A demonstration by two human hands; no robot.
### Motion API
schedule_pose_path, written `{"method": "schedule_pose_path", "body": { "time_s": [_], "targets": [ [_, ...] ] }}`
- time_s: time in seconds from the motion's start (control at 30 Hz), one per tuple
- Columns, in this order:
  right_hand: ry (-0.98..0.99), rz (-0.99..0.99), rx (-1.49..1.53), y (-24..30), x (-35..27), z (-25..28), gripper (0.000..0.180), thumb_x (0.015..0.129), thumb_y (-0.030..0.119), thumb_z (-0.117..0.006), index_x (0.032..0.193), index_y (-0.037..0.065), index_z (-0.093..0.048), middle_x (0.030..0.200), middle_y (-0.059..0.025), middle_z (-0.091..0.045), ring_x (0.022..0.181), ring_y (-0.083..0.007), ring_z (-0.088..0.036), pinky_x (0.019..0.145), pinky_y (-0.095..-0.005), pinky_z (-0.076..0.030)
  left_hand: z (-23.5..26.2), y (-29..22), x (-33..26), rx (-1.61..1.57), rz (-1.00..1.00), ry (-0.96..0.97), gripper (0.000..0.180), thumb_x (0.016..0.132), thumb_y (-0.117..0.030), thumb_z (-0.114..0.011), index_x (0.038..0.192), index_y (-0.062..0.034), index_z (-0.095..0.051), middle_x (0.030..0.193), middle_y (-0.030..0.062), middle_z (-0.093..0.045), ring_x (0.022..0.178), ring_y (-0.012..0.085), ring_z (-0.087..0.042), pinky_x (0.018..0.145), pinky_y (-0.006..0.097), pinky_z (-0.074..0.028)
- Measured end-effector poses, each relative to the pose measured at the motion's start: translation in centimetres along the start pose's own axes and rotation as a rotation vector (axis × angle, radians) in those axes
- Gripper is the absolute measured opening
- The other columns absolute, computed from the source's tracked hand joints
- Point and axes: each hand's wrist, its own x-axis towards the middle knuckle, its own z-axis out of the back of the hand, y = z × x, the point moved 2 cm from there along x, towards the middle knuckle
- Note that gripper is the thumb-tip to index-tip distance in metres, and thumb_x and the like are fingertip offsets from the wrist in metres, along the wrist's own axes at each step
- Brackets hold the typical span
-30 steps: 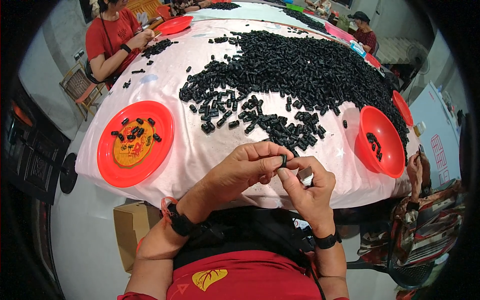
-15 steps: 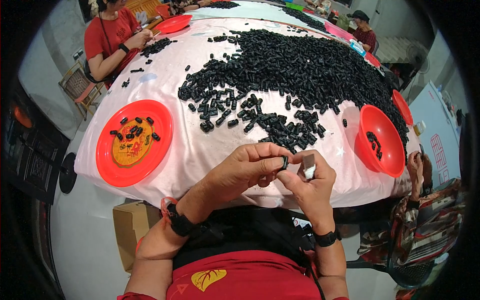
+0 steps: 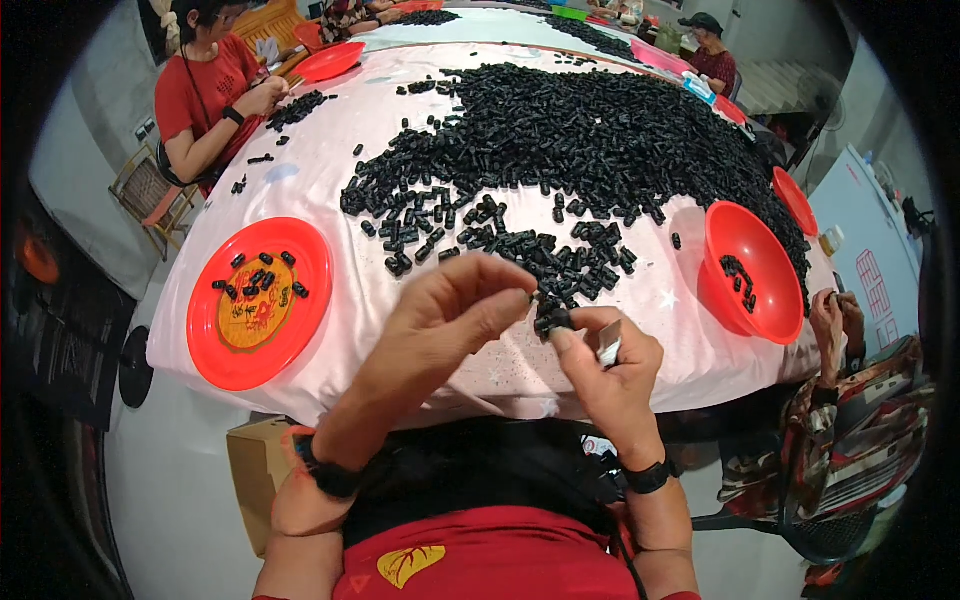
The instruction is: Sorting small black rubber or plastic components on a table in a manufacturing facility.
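My left hand [image 3: 440, 315] is raised over the near edge of the table, thumb and forefinger brought together; whatever lies between the tips is too small to make out. To its right, my right hand [image 3: 618, 375] has a flat, greyish metal blade [image 3: 608, 345] tucked in its fingers. A small black ribbed cylindrical part [image 3: 555, 320] shows at the tips of the right thumb and forefinger, seemingly pinched there; pieces behind it blur its outline. Just beyond both hands, loose parts of the same kind spread from a large heap [image 3: 590, 130].
On the left lies a red plate [image 3: 205, 330] with several black parts; on the right a red bowl [image 3: 780, 280] holds a few more. A pink cloth covers the table [image 3: 380, 330]. People sit around it, one person's hands [image 3: 828, 325] close on the right. A cardboard box [image 3: 255, 470] stands below.
My left hand has pulled back leftward from my right hand, leaving a gap between them. The right hand has shifted slightly left and lower, still with the blade. The view has turned a little.
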Motion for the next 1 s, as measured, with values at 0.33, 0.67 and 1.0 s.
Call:
{"method": "schedule_pose_path", "body": {
  "time_s": [0.33,0.67,1.0],
  "targets": [
    [-0.020,-0.099,0.065,-0.6,-0.1,-0.7,0.014,0.079,0.010,-0.069,0.086,-0.001,-0.064,0.062,0.0034,-0.058,0.057,-0.0005,-0.048,0.049,-0.0181,-0.037,-2.8,-7.5,-4.4,-0.297,-0.572,0.351,0.019,0.089,-0.025,-0.059,0.079,-0.0084,-0.055,0.071,0.0070,-0.053,0.058,0.0157,-0.049,0.057,0.027,-0.035],
    [0.019,-0.037,0.049,0.5,-0.2,-0.7,0.013,0.078,0.007,-0.069,0.087,-0.002,-0.063,0.065,-0.0010,-0.061,0.060,-0.0029,-0.053,0.051,-0.0186,-0.043,-4.1,-7.9,-5.1,-0.315,-0.551,0.387,0.020,0.089,-0.026,-0.058,0.081,-0.0074,-0.056,0.074,0.0088,-0.053,0.059,0.0168,-0.049,0.058,0.028,-0.036],
    [0.029,-0.028,0.037,0.2,-0.1,-0.8,0.014,0.078,0.007,-0.069,0.088,-0.001,-0.063,0.065,-0.0008,-0.061,0.059,-0.0028,-0.053,0.051,-0.0186,-0.042,-4.5,-6.3,-5.8,-0.384,-0.481,0.359,0.022,0.089,-0.028,-0.057,0.083,-0.0063,-0.056,0.077,0.0107,-0.053,0.061,0.0180,-0.050,0.059,0.029,-0.037]
  ]
}}
